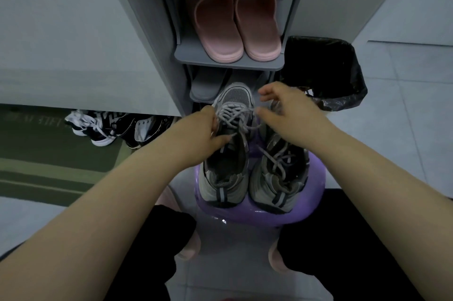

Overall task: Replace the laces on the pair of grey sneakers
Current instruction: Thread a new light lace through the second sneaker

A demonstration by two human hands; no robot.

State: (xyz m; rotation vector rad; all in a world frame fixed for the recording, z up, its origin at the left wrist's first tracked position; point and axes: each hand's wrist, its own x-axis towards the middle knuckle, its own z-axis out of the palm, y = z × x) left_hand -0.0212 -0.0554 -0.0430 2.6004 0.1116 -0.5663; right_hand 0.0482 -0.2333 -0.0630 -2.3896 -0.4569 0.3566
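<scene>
In the head view, both forearms are reaching forward over a purple stool (315, 193) where the grey sneakers (279, 175) are standing side by side. The left hand (204, 129) is curling its grip round the left sneaker (226, 153) at its laced edge. The right hand (285, 107) seems to be pinching the laces (235, 114), though blur is hiding the contact. Pink slippers (235, 24) are resting on the shoe rack (228, 64) behind, beside a black-lined bin (331, 68).
</scene>
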